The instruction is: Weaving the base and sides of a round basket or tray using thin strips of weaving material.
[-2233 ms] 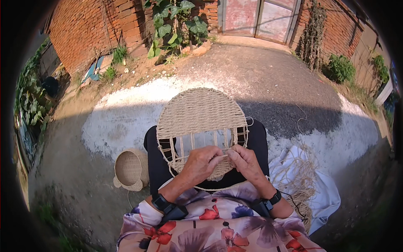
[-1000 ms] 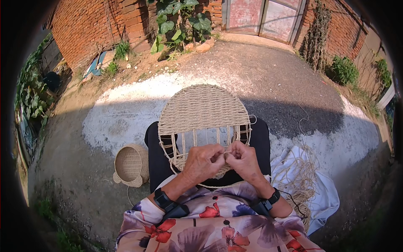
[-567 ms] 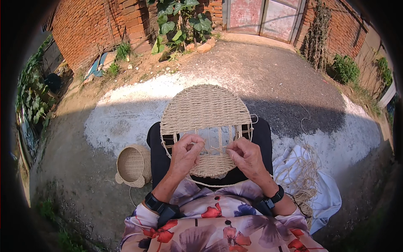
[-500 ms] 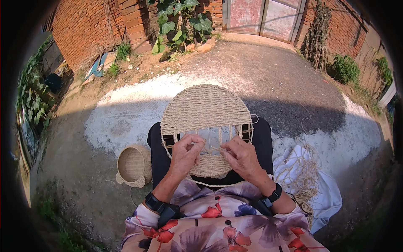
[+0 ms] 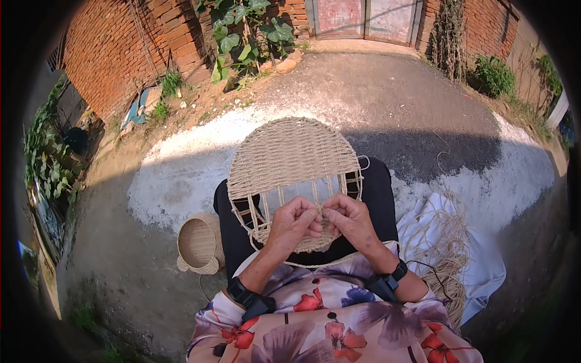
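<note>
A round, flat woven piece of tan cord [image 5: 293, 151] lies across my lap. Its far part is tightly woven, and bare spokes cross an open gap nearer me. At that gap my left hand [image 5: 295, 224] and my right hand [image 5: 352, 221] meet, almost touching, over the near woven strip. Thumbs and forefingers of both pinch cord at one of the spokes [image 5: 315, 192]; the exact strand is mostly hidden by my fingers. A small loop of cord [image 5: 364, 162] sticks out at the right rim. Another length hangs in a curve below the near edge.
A small round woven basket [image 5: 198, 243] with ear-like tabs sits on the ground at my left. To my right, a heap of loose cord [image 5: 445, 278] lies on a white sheet [image 5: 484, 275]. Brick walls [image 5: 103, 66], leafy plants and a metal door [image 5: 366, 21] stand ahead.
My hands have come together from either side of the gap, the left moving right. The view has shifted slightly, and the woven piece appears a little turned.
</note>
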`<state>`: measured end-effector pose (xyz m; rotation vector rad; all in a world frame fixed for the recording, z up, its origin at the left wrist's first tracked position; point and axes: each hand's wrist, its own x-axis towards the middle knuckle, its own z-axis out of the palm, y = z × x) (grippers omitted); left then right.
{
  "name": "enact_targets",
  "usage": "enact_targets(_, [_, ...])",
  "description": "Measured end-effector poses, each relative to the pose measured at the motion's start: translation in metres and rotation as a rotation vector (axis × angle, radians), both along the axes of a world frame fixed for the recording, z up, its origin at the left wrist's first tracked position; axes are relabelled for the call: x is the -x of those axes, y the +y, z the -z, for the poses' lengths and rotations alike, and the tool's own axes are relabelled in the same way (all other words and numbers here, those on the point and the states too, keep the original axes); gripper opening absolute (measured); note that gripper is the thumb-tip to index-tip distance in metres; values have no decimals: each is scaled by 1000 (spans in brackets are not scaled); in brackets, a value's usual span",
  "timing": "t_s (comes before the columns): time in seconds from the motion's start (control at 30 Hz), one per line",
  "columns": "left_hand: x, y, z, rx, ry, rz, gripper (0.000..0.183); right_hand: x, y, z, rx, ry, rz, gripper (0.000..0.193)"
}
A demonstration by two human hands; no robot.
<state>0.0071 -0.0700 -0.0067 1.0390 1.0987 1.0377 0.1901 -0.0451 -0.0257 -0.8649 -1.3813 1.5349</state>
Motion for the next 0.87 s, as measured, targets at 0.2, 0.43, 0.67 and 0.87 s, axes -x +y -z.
enact_targets(0.2, [-2,2,3,-9,27,-39,14,-3,3,7,-38,-4,-26,12])
enact_targets(0.43, [-3,2,7,-10,10,-58,14,-3,2,6,-70,-6,-13,13])
enact_targets(0.67, [-2,2,7,6,11,-46,14,-4,3,8,-190,-115,32,11])
enact_targets(0.87, [0,2,7,39,-30,-39,17,-8,5,14,-259,-111,-20,10])
